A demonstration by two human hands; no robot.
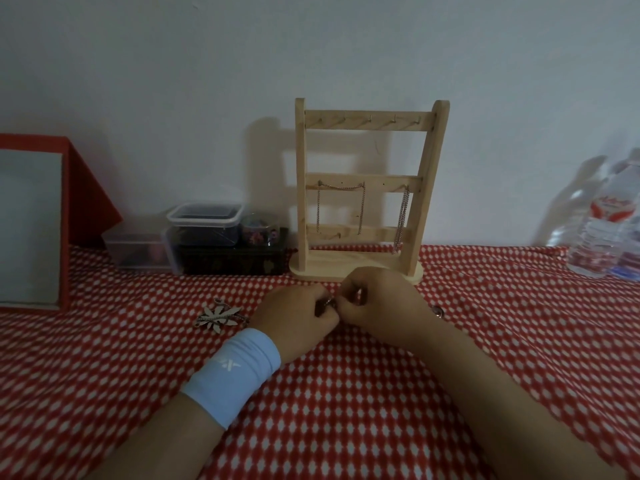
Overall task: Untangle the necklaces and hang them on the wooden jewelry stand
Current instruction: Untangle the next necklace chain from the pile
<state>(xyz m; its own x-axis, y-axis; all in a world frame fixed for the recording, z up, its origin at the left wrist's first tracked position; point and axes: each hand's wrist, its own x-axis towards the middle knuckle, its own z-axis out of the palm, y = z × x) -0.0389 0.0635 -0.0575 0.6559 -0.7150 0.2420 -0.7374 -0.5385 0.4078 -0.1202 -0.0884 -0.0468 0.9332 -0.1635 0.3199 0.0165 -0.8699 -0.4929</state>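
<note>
A silver leaf-shaped pendant lies just left of the fingers. The left hand and right hand meet with fingers curled, pinching a thin metal necklace chain between them — perhaps a knot, too small to tell. Just beyond the fingertips stands the pale wooden jewelry stand, bearing two hung chains.

A light-blue elastic wristband wraps the wrist behind the left hand, with a small white logo on top. Both forearms are bare, and so is the right hand.
</note>
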